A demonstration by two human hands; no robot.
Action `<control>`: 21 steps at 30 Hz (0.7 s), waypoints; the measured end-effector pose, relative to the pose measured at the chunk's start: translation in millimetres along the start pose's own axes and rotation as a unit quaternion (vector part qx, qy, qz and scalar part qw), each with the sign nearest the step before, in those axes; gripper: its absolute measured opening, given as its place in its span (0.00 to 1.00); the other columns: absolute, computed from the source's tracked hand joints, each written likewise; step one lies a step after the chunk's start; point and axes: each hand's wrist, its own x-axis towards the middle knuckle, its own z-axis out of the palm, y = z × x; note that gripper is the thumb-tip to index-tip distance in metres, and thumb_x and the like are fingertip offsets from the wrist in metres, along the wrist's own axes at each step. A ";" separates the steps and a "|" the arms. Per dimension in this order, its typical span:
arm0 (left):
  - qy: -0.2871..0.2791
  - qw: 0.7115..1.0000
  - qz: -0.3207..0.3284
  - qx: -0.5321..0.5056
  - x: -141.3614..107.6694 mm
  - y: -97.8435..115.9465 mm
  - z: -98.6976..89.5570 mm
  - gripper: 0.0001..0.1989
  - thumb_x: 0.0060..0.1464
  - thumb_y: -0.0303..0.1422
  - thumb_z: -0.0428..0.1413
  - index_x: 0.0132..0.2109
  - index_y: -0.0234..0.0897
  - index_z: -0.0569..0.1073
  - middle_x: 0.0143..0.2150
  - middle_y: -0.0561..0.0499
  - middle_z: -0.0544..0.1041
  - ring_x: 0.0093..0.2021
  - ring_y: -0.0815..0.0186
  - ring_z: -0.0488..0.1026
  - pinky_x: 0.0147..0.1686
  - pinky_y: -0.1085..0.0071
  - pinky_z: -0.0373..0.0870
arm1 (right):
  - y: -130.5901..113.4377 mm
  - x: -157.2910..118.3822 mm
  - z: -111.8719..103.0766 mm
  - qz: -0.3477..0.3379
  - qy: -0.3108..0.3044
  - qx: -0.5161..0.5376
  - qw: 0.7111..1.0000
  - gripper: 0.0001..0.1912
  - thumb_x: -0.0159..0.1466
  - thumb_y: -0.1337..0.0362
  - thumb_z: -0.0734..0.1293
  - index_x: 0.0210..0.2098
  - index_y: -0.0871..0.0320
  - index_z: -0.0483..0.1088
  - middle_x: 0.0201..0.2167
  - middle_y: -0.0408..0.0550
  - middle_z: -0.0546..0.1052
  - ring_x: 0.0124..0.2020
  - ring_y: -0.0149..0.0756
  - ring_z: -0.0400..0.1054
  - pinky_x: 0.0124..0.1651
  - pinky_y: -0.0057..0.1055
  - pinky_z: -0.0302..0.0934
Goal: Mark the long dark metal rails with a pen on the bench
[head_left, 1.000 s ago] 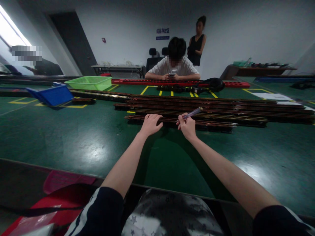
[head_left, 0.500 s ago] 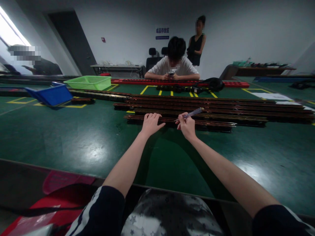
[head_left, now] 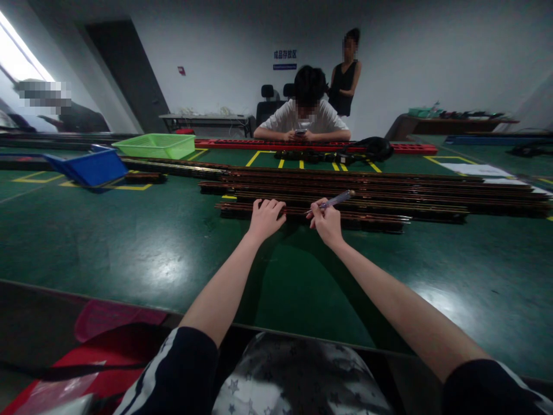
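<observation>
My left hand [head_left: 265, 220] lies over the nearest bundle of long thin strips [head_left: 367, 219], its fingers spread and bent over the top. The strips are dark with coppery edges and lie side by side, running left to right. Just to the right, my right hand [head_left: 327, 223] is closed around a slim screwdriver [head_left: 339, 199] with a clear purplish handle and a brownish end cap. Its thin tip points down and left at the strips; whether it touches them I cannot tell. Behind this bundle lies a longer stack of similar strips [head_left: 432, 190].
On the green table [head_left: 129, 230] stand a blue bin [head_left: 93, 167] and a light green basket [head_left: 155, 147] at the left. A red rail [head_left: 406, 148] runs along the back. Across the table a person [head_left: 276, 124] leans over a phone; another person [head_left: 345, 80] stands behind.
The nearest strip bundle has shifted slightly left. My left thumb has drawn in closer to the fingers. My right hand has moved a little left with the screwdriver.
</observation>
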 end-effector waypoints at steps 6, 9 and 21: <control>0.002 1.000 0.001 -0.009 -0.7 -0.5 1.0 0.18 0.60 0.32 0.46 0.54 0.39 0.70 0.51 0.46 0.75 0.51 0.57 0.68 0.57 0.54 0.53 | -1.7 -0.2 -0.2 -0.004 -0.005 -0.015 1.000 0.25 0.59 0.39 0.60 0.29 0.57 0.60 0.21 0.47 0.74 0.13 0.29 0.63 0.15 0.25 0.57; -0.002 1.000 0.005 -0.014 -1.0 -0.1 0.1 0.18 0.60 0.30 0.45 0.55 0.39 0.69 0.52 0.47 0.75 0.53 0.58 0.68 0.58 0.54 0.52 | -2.7 0.1 -0.2 -0.005 -0.006 -0.020 1.000 0.25 0.60 0.39 0.59 0.28 0.57 0.60 0.21 0.48 0.74 0.13 0.29 0.63 0.16 0.25 0.57; -0.036 0.999 -0.007 -0.015 -0.6 2.2 -5.2 0.23 0.55 0.22 0.44 0.56 0.40 0.69 0.53 0.46 0.74 0.54 0.57 0.67 0.59 0.52 0.53 | -4.4 -0.8 -0.1 -0.006 0.001 -0.032 0.999 0.24 0.61 0.41 0.59 0.28 0.57 0.61 0.21 0.48 0.74 0.13 0.29 0.63 0.16 0.25 0.57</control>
